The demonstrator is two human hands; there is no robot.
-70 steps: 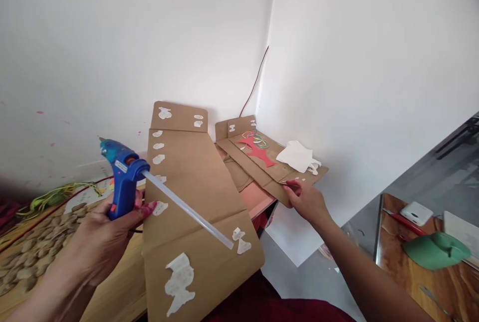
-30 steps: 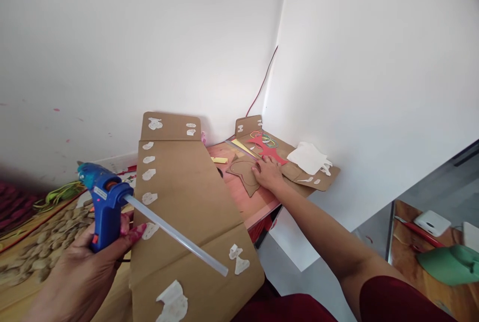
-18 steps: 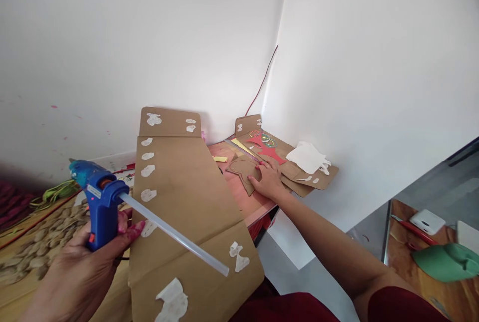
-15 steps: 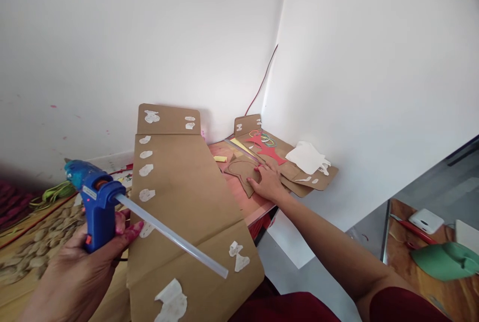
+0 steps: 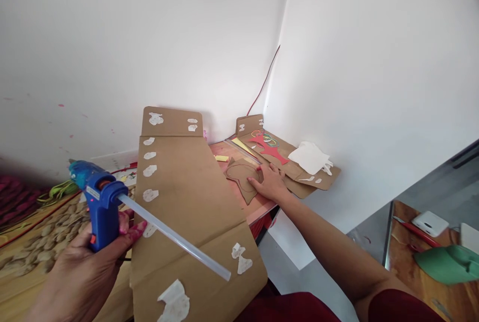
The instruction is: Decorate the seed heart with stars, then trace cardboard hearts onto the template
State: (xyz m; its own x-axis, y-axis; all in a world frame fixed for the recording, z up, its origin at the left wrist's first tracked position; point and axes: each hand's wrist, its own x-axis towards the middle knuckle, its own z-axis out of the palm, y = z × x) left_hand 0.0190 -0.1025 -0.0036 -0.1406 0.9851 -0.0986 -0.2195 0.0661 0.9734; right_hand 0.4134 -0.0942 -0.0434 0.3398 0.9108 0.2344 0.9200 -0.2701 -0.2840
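Observation:
My left hand (image 5: 93,262) is wrapped round the handle of a blue glue gun (image 5: 105,212) at the lower left. A long translucent glue stick (image 5: 179,240) sticks out of its back end, over a large cardboard sheet (image 5: 179,187) with torn white paper patches. My right hand (image 5: 269,182) rests with its fingers apart on small cut cardboard pieces (image 5: 243,185) that bear curved drawn lines, on the reddish table (image 5: 258,212). Beside that hand lies a ruler-like strip (image 5: 245,151).
Behind my right hand are a red cut-out (image 5: 271,150), coloured rings (image 5: 267,138) and white cloth or paper (image 5: 309,157) on cardboard. Brown pieces (image 5: 48,232) lie at left. A wooden table with a green object (image 5: 447,263) stands at right.
The view has shifted slightly, so most things appear a little further right. My right hand has turned slightly with the small cardboard pieces. My left hand still holds the glue gun.

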